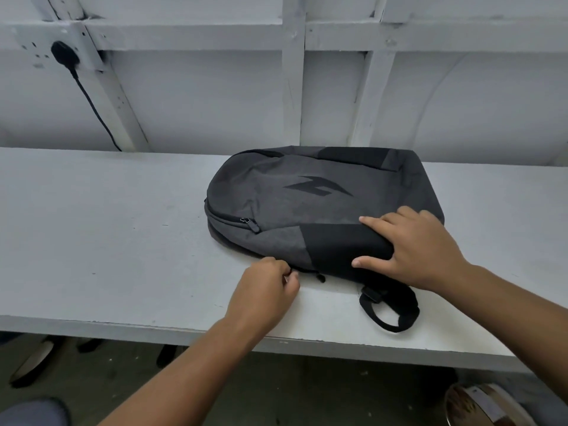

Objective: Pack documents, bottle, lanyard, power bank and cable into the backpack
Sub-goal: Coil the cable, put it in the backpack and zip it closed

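Backpack lay flat on the white table, front side up, with its rounded top to your left. Its front pocket was zipped closed. A black strap made a loop on the table just beside its near edge. Your right hand rested flat on the black lower panel, with the fingers straight and spread and the thumb on the near side; it gripped nothing. Your left hand was at the near edge of the backpack, fingers curled with the thumb against them, pinching at the zip there. The part you pinched was hidden under your fingers. On the wall behind, a black plug sat in a socket.
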### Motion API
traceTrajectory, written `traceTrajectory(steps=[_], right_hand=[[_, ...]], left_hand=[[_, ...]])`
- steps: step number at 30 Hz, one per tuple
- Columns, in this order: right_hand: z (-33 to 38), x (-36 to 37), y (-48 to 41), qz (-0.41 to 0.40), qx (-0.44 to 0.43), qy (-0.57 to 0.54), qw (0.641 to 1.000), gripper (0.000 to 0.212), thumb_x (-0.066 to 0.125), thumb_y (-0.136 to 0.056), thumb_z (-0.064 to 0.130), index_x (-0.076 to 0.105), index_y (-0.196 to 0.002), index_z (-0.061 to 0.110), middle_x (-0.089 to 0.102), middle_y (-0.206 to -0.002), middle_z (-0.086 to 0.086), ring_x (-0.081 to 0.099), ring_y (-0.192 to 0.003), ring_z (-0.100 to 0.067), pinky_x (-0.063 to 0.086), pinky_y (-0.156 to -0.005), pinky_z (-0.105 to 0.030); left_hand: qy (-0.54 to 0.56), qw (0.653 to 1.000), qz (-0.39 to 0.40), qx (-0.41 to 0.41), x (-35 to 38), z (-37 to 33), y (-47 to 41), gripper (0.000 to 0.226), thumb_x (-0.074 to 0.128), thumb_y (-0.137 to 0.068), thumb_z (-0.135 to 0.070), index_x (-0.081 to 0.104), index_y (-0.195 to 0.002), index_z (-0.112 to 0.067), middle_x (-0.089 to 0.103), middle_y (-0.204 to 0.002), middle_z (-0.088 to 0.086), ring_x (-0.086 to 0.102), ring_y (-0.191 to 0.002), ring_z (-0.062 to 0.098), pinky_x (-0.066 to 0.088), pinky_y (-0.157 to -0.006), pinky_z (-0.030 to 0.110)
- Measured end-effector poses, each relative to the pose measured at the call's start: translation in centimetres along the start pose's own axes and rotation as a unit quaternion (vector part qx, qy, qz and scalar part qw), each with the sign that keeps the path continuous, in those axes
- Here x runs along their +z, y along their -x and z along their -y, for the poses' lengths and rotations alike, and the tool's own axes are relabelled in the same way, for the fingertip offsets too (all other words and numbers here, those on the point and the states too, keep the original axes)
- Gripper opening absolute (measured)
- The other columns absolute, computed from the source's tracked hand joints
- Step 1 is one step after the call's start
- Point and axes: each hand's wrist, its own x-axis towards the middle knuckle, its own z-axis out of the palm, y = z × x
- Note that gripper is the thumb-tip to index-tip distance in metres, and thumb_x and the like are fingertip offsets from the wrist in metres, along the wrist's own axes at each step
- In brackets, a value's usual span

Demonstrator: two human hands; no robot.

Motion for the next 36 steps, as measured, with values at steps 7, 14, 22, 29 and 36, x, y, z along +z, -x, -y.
traceTrajectory(steps=[7,14,22,29,36], right_hand=[[0.5,-0.5,0.1,0.008,0.006,-0.025,1.000,0.096,0.023,-0.075,0.094,0.060,-0.136,0.031,0.071,-0.110,0.008,0.061,-0.100,-0.019,0.045,-0.074,-0.034],[0.9,-1.4,0.1,0.038,0.029,-0.038,0.998,0.100,0.017,-0.073,0.096,0.060,-0.136,0.032,0.071,-0.112,0.010,0.060,-0.102,-0.018,0.045,-0.077,-0.034],[6.9,-5.3,1.3,0.094,0.057,-0.123,0.986,0.083,0.031,-0.084,0.083,0.040,-0.148,0.031,0.063,-0.126,0.010,0.052,-0.116,-0.013,0.047,-0.091,-0.028],[13.9,-10.0,2.0,0.139,0.036,-0.350,0.926,0.069,0.040,-0.088,0.072,0.042,-0.146,0.034,0.063,-0.126,0.010,0.053,-0.119,-0.009,0.042,-0.104,-0.027],[3.7,-6.7,0.4,0.031,0.337,-0.325,0.883,0.076,0.062,-0.068,0.076,0.056,-0.129,0.032,0.067,-0.121,0.009,0.062,-0.113,-0.018,0.052,-0.094,-0.042]], left_hand=[[0.028,0.999,0.004,0.021,1.8,-2.3,1.0,0.033,0.056,-0.098,-0.039,0.061,-0.073,-0.018,0.053,-0.075,-0.008,0.051,-0.066,0.010,0.041,-0.060,0.026],[0.123,0.992,0.011,-0.029,1.9,-2.7,1.2,0.029,0.054,-0.099,-0.045,0.069,-0.087,-0.023,0.065,-0.082,-0.010,0.061,-0.076,0.007,0.053,-0.068,0.026],[0.460,0.863,0.035,-0.206,1.1,-3.6,2.8,0.038,0.056,-0.089,-0.065,0.063,-0.114,-0.037,0.073,-0.105,-0.013,0.072,-0.093,0.004,0.062,-0.086,0.041],[0.469,0.837,-0.010,-0.281,-3.0,1.1,0.6,0.059,0.082,-0.069,-0.059,0.072,-0.113,-0.020,0.080,-0.100,0.000,0.077,-0.092,0.020,0.061,-0.088,0.046],[0.422,0.860,0.121,-0.261,-7.8,5.3,-2.1,0.042,0.083,-0.078,-0.042,0.072,-0.112,-0.019,0.081,-0.096,0.000,0.078,-0.082,0.017,0.058,-0.063,0.028]])
